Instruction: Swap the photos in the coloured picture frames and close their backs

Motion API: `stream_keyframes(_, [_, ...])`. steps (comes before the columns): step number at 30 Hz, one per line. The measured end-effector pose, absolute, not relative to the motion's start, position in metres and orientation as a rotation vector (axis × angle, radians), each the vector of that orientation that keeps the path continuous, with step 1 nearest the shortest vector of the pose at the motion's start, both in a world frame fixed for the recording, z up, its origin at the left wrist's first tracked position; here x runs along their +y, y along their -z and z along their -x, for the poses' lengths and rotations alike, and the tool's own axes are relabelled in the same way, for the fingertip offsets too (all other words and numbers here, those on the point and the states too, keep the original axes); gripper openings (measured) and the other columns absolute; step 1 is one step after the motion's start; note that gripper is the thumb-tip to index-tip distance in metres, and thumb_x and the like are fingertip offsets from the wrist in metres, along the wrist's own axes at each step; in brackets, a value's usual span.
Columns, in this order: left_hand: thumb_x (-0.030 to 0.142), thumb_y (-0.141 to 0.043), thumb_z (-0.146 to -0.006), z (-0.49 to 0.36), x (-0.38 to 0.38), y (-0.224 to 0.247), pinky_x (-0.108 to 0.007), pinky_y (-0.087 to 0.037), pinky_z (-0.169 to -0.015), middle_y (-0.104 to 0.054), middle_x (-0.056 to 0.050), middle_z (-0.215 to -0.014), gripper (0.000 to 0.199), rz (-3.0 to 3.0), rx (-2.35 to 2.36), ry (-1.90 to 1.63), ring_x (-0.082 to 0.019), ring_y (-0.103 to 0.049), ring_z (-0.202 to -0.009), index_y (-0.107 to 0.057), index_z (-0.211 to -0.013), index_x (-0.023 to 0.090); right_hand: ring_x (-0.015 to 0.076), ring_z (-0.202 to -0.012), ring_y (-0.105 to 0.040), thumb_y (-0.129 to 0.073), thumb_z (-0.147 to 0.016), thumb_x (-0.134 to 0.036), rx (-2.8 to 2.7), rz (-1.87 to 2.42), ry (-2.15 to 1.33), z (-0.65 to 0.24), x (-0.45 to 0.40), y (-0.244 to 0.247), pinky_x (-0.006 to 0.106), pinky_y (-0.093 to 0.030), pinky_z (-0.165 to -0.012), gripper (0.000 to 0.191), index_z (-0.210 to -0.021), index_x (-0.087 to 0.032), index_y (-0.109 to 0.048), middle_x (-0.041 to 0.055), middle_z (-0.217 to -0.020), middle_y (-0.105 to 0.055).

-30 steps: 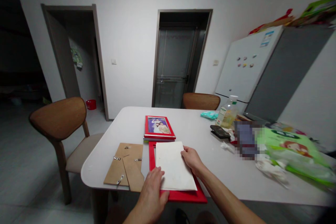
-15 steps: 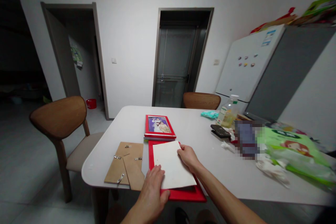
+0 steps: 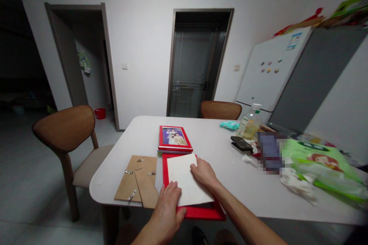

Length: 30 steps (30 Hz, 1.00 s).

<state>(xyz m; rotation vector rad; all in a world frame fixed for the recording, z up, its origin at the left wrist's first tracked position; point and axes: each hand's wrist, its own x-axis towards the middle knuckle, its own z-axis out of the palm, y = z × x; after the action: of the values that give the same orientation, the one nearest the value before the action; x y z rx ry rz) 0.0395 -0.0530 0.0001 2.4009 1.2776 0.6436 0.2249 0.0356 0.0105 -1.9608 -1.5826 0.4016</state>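
A white sheet [image 3: 186, 183] lies over a red frame [image 3: 205, 213] at the table's near edge, slightly askew, with the frame's red border showing around it. My left hand [image 3: 169, 206] rests at the lower left, its fingers on the sheet's edge and its thumb on the frame's near border. At the right edge, my right hand [image 3: 203, 173] grips the sheet between thumb and curled fingers. A brown backing board [image 3: 126, 183] with metal clips and a stand flap lies to the left. Behind sits a red-framed photo [image 3: 174, 138], face up on another frame.
On the white table's [image 3: 212, 138] right side are a bottle [image 3: 250, 124], a black wallet [image 3: 241, 143], crumpled tissues [image 3: 299, 185] and a green package [image 3: 324, 160]. Wooden chairs stand at the left [image 3: 67, 128] and far side [image 3: 220, 110].
My right hand has shifted slightly left over the sheet, its thumb farther in from the edge. The sheet's right side sits a little lower. My left hand has barely moved.
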Motion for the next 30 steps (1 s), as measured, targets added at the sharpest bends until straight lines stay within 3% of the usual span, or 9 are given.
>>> stream_keyframes(5, [0.018, -0.049, -0.072, -0.042, -0.054, -0.007, -0.047, -0.023, -0.100, -0.041, -0.016, -0.126, 0.043, -2.410, 1.290, -0.548, -0.026, -0.032, -0.119, -0.046, -0.114, 0.008, 0.0247, -0.085, -0.053, -0.043, -0.070, -0.030, -1.700, 2.107, -0.170, -0.222, 0.026, -0.006, 0.031, -0.037, -0.069, 0.034, -0.093, -0.010, -0.058, 0.0162, -0.091, -0.057])
stream_keyframes(11, [0.017, -0.049, -0.071, -0.034, -0.057, -0.011, -0.044, -0.024, -0.101, -0.039, -0.014, -0.128, 0.045, -2.344, 1.259, -0.574, -0.024, -0.031, -0.120, -0.044, -0.115, 0.010, 0.0203, -0.084, -0.051, -0.044, -0.072, -0.037, -1.773, 2.151, 0.041, -0.224, 0.025, 0.001, 0.027, -0.036, -0.067, 0.040, -0.106, -0.016, -0.050, 0.0101, -0.091, -0.054])
stream_keyframes(15, [0.020, -0.052, -0.070, -0.014, -0.059, -0.015, -0.041, -0.028, -0.099, -0.036, -0.012, -0.130, 0.052, -2.241, 1.241, -0.669, -0.022, -0.031, -0.120, -0.038, -0.120, 0.015, 0.0209, -0.083, -0.049, -0.042, -0.074, -0.039, -1.813, 2.120, 0.077, -0.227, 0.025, 0.004, 0.028, -0.035, -0.067, 0.035, -0.096, -0.015, -0.056, 0.0101, -0.088, -0.054])
stream_keyframes(17, [0.022, -0.055, -0.067, -0.010, -0.059, -0.017, -0.040, -0.026, -0.100, -0.034, -0.014, -0.131, 0.058, -2.224, 1.237, -0.633, -0.023, -0.030, -0.121, -0.037, -0.121, 0.012, 0.0218, -0.084, -0.048, -0.039, -0.075, -0.039, -1.819, 2.108, 0.144, -0.227, 0.024, 0.005, 0.029, -0.034, -0.069, 0.034, -0.090, -0.015, -0.058, 0.0108, -0.087, -0.054])
stream_keyframes(20, [0.019, -0.061, -0.061, -0.013, -0.058, -0.017, -0.041, -0.023, -0.101, -0.030, -0.016, -0.133, 0.066, -2.250, 1.204, -0.514, -0.024, -0.024, -0.123, -0.037, -0.121, 0.010, 0.0220, -0.086, -0.046, -0.037, -0.077, -0.035, -1.822, 2.063, 0.201, -0.223, 0.020, 0.006, 0.030, -0.033, -0.070, 0.033, -0.096, -0.016, -0.056, 0.0102, -0.091, -0.055])
stream_keyframes(25, [0.016, -0.060, -0.060, -0.023, -0.058, -0.014, -0.041, -0.022, -0.102, -0.029, -0.015, -0.133, 0.065, -2.273, 1.206, -0.498, -0.024, -0.021, -0.124, -0.038, -0.121, 0.010, 0.0218, -0.087, -0.045, -0.040, -0.076, -0.026, -1.953, 1.961, 0.190, -0.222, 0.017, 0.006, 0.030, -0.032, -0.072, 0.030, -0.100, -0.017, -0.056, 0.0086, -0.094, -0.057])
stream_keyframes(30, [0.015, -0.060, -0.060, 0.009, -0.056, -0.010, -0.042, -0.023, -0.101, -0.030, -0.010, -0.134, 0.067, -2.278, 1.251, -0.594, -0.023, -0.024, -0.123, -0.037, -0.122, 0.020, 0.0217, -0.089, -0.046, -0.040, -0.075, -0.025, -1.925, 1.908, 0.066, -0.211, 0.011, -0.003, 0.030, -0.032, -0.074, 0.029, -0.095, -0.018, -0.060, 0.0082, -0.097, -0.057])
